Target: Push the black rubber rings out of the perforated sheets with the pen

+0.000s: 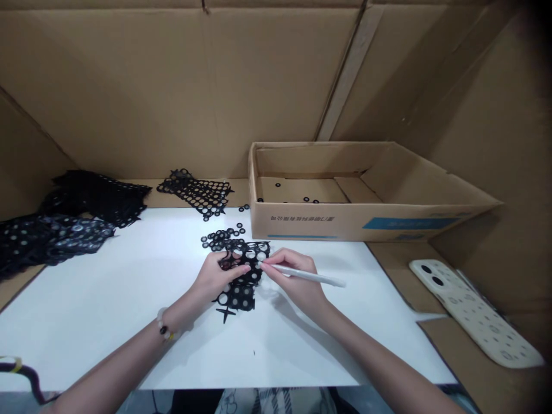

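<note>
My left hand (215, 277) grips a black perforated rubber sheet (240, 294) of punched rings, its fingers resting on the sheet's upper part. My right hand (294, 278) holds a white pen-shaped tool (308, 275), and its tip meets the sheet near the white-backed holes. Just beyond the sheet lies a small heap of loose black rubber rings (222, 236) on the white work surface (107, 299). A small black cross-shaped scrap (226, 313) hangs at the sheet's lower end. My fingers hide part of the sheet.
An open cardboard box (297, 223) with a few black rings inside stands beyond my right hand. Piles of black perforated sheets (56, 241) lie at the left, with another sheet (196, 192) at the back. A white perforated panel (474, 310) rests at the right.
</note>
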Motion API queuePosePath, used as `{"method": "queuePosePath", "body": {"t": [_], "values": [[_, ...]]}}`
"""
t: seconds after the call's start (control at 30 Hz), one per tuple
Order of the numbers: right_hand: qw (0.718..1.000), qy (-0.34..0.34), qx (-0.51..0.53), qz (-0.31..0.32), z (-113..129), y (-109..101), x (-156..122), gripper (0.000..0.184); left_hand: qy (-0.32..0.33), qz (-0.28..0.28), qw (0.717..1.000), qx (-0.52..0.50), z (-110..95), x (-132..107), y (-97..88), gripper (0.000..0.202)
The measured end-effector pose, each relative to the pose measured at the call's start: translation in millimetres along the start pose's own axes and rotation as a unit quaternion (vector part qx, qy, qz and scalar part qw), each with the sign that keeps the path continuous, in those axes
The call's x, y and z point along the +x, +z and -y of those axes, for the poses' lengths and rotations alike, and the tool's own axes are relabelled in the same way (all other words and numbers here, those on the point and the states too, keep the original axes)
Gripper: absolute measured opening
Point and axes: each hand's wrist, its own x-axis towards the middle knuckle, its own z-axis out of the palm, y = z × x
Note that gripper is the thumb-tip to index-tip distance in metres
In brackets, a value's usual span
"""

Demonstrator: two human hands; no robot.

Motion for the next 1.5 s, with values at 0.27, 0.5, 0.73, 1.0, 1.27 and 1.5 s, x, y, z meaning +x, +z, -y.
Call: {"method": "queuePosePath", "body": {"t": [0.27, 0.5, 0.73, 1.0, 1.27, 1.5], "values": [[1.000, -0.012, -0.015, -0.001, -1.3, 3.7, -2.1, 0.013, 0.007, -0.008, 1.000, 0.009, 3.0, -1.1, -1.0, 0.027], [0.997, -0.053, -0.047, -0.009, -7.8, 13.9, -7.5, 0.014, 0.027, 0.020, 0.999, 0.013, 4.7, -4.8, 0.5, 0.024], [0.996, -0.053, -0.067, -0.020, 0.0, 16.4, -7.4, 0.017, -0.046, -0.068, 0.996, -0.038, 7.8, -4.3, 10.5, 0.030], [0.994, -0.079, -0.063, -0.034, -5.0, 17.9, -3.6, 0.015, -0.060, 0.018, 0.987, -0.149, 4.8, -10.0, 10.3, 0.027], [0.998, 0.013, -0.047, 0.044, -1.9, 13.4, -3.8, 0.015, 0.040, 0.046, 0.998, 0.000, 7.0, -8.3, 7.7, 0.029], [0.999, 0.010, -0.035, 0.022, -1.6, 10.0, -4.0, 0.015, 0.127, -0.185, 0.957, 0.181, 15.6, 1.6, -1.7, 0.039]]}}
